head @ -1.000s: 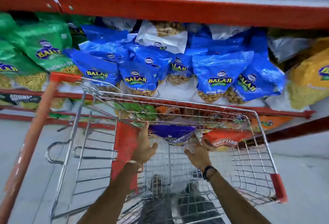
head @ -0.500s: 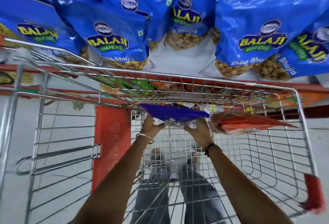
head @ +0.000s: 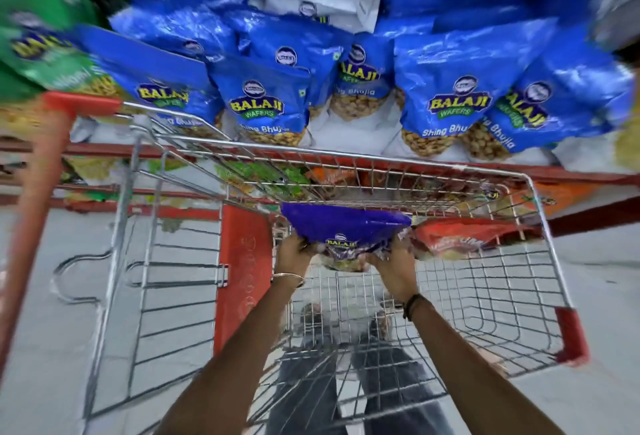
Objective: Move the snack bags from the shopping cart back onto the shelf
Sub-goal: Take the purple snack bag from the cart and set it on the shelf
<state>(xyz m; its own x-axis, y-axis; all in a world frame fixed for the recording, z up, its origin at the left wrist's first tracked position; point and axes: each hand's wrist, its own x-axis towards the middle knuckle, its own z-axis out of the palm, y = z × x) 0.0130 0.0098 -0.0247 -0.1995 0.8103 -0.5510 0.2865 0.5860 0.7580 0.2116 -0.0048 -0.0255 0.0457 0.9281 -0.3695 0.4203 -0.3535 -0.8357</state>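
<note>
While both hands gripped it, the purple snack bag [head: 346, 228] sat at the far end of the shopping cart [head: 485, 171], lifted off the wire floor, the left hand [head: 294, 254] closed on its lower left corner and the right hand [head: 393, 266] on its lower right. It looked light, puffy and crinkly, probably slippery film with brittle contents, so a loose hold at the sealed edges seemed wiser than squeezing the middle. An orange bag [head: 457, 240] lay just to its right in the cart. Blue bags [head: 460, 88] crowded the shelf [head: 571, 176] beyond. Fingertips were hidden under the bag, the edges of the view were blurred, and packets behind the cart's far wire could not be made out.
</note>
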